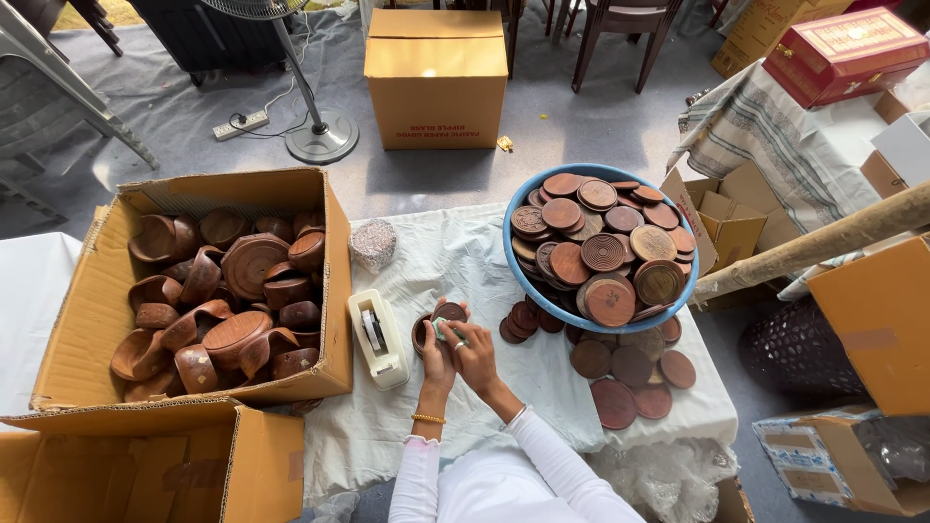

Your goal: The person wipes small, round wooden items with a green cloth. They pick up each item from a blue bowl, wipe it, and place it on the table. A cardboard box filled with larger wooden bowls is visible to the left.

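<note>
Here, the small round wooden piece (pixel 438 325) sits between my two hands, held just above the cloth-covered table (pixel 455 261), a little left of its middle. My left hand (pixel 436 351) is curled around the piece from below, fingers closed on its dark rim. My right hand (pixel 475 351) is closed too, pressing what looks like a pale bit of tape or paper against the piece, though it is too small for me to be sure.

Just to the left of my hands stands a cream tape dispenser (pixel 378 339) on the cloth. Up and to the left of it lies a small wrapped bundle (pixel 373 242). To the right, a blue basin (pixel 601 247) is heaped with carved wooden discs, and more loose discs (pixel 630 373) lie spread on the cloth under and in front of it.

At the far left, an open cardboard box (pixel 208 286) holds dark wooden bowls and curved pieces. Beyond the table, a closed carton (pixel 436 77) stands on the grey floor beside a fan base (pixel 322 140).
</note>
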